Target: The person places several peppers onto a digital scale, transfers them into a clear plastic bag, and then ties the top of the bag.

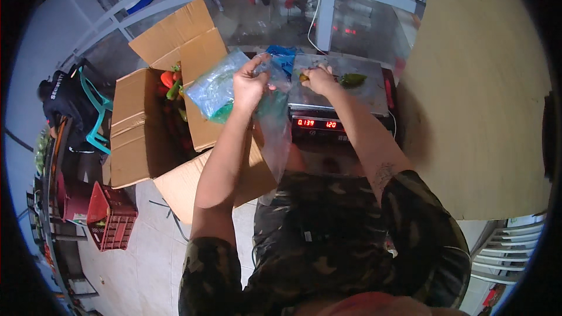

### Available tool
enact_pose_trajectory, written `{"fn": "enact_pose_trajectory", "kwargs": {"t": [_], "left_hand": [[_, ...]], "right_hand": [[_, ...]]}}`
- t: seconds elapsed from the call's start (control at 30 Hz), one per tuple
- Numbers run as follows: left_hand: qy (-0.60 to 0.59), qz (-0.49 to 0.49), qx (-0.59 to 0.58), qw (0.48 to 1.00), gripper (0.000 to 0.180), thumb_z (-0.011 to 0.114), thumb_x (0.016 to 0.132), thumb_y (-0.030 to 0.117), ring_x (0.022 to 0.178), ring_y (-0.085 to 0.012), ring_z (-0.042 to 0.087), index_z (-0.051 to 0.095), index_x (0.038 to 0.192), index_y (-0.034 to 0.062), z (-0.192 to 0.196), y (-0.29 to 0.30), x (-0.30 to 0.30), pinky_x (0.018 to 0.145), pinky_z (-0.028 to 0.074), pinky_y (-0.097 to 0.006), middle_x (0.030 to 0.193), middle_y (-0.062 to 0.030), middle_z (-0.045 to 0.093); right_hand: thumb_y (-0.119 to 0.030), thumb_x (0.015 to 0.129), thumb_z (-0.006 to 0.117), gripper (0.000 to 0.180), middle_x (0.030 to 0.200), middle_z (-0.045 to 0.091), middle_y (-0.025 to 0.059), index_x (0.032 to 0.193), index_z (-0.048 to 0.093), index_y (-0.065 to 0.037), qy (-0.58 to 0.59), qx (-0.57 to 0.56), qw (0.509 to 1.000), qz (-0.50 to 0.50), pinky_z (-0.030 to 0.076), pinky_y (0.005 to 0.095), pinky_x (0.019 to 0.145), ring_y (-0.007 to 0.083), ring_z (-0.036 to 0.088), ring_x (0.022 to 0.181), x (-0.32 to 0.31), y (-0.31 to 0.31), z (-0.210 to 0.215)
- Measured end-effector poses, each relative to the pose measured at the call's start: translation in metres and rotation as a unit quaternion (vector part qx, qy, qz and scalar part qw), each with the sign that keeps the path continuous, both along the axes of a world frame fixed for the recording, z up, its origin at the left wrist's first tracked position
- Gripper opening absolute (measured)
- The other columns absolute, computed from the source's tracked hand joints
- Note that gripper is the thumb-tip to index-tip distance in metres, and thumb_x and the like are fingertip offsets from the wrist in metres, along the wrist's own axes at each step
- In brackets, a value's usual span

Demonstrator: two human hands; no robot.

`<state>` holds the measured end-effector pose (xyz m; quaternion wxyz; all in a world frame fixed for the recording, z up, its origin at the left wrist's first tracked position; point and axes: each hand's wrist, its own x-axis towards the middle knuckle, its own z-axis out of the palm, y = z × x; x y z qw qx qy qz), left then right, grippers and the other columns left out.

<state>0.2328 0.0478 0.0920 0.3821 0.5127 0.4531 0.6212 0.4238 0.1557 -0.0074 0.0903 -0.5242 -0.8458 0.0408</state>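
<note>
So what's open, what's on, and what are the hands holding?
Box: flaps open, peppers inside.
Scale: on, red digits lit.
Bag: held up, hanging open.
Left hand: gripping the bag.
Right hand: over the scale, holding a small pepper.
Red crate: on the floor.
</note>
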Motion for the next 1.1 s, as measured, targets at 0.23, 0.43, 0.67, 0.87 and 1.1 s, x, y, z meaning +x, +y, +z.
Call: {"fn": "enact_pose_trajectory", "kwargs": {"t": [0.23, 0.43, 0.67, 0.87, 1.1], "left_hand": [[0.073, -0.021, 0.05, 0.996, 0.044, 0.053, 0.067, -0.009, 0.054, -0.0016, 0.046, 0.056, 0.109, 0.0027, -0.009, 0.012, 0.001, 0.045, 0.036, -0.019, 0.097, -0.0007, 0.059], [0.043, -0.059, -0.016, 0.997, 0.05, 0.051, 0.066, -0.009, 0.053, -0.0032, 0.046, 0.051, 0.115, 0.0034, -0.002, 0.005, 0.003, 0.044, 0.036, -0.019, 0.108, -0.0028, 0.058], [-0.02, -0.117, -0.071, 0.99, 0.051, 0.049, 0.065, -0.009, 0.051, -0.0048, 0.047, 0.051, 0.115, 0.0013, 0.009, -0.005, 0.006, 0.041, 0.035, -0.019, 0.111, -0.0047, 0.057], [-0.121, -0.128, -0.025, 0.984, 0.053, 0.043, 0.062, -0.012, 0.048, -0.0065, 0.048, 0.051, 0.114, -0.0032, 0.009, -0.004, 0.0, 0.038, 0.034, -0.019, 0.115, -0.0107, 0.056], [-0.135, -0.107, -0.017, 0.985, 0.052, 0.043, 0.061, -0.013, 0.064, -0.0098, 0.056, 0.052, 0.112, -0.0054, 0.004, -0.005, -0.01, 0.048, 0.043, -0.02, 0.113, -0.0142, 0.056]], "right_hand": [[-0.025, 0.075, 0.06, 0.025, 0.099, 0.061, 0.0057, 0.096, 0.063, -0.012, 0.047, 0.12, 0.992, 0.004, 0.03, 0.0418, 0.087, 0.0271, 0.038, 0.112, 0.002, 0.008, -0.035], [-0.016, 0.072, 0.065, 0.037, 0.097, 0.061, 0.0109, 0.107, 0.056, -0.007, 0.36, 0.128, 0.919, -0.099, 0.042, 0.0382, 0.079, 0.0249, 0.055, 0.091, 0.005, -0.006, 0.035], [-0.008, 0.073, 0.066, 0.043, 0.092, 0.06, 0.0087, 0.11, 0.048, 0.003, 0.702, -0.029, 0.711, 0.033, 0.047, 0.0239, 0.064, 0.0111, 0.058, 0.078, -0.012, -0.072, 0.122], [-0.008, 0.065, 0.064, 0.033, 0.08, 0.06, 0.0132, 0.096, 0.054, -0.005, 0.394, -0.045, 0.895, 0.206, 0.046, 0.0355, 0.067, 0.0292, 0.06, 0.072, -0.037, -0.096, 0.09], [-0.02, 0.077, 0.062, 0.018, 0.068, 0.063, 0.0045, 0.086, 0.064, -0.005, 0.521, -0.254, 0.811, 0.073, 0.04, 0.0205, 0.045, 0.0042, 0.049, 0.05, -0.016, -0.049, 0.098]]}}
